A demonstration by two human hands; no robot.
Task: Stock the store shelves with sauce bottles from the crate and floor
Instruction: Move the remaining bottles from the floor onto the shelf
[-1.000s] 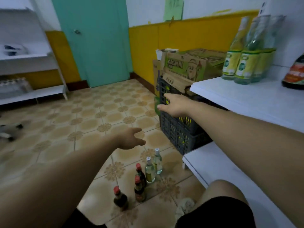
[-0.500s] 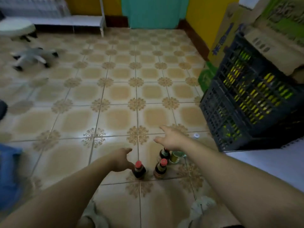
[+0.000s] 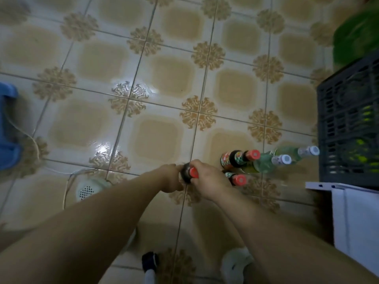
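Hands both on one bottle: your left hand [image 3: 172,178] curls round the body of the dark sauce bottle [image 3: 189,174], and your right hand [image 3: 207,179] curls round its neck at the red cap. Can't tell if it's off the tiled floor [image 3: 155,136]. Just right of the grip, partly behind your right hand, stands a second dark bottle [image 3: 236,179]. A third dark bottle [image 3: 235,159] is just past that, then the near clear bottle [image 3: 264,165] and far clear bottle [image 3: 291,153], both white-capped. The dark crate [image 3: 348,111] sits well right of the grip, with the white shelf [image 3: 359,218] on that side too. A blue stool [image 3: 8,130] is far left.
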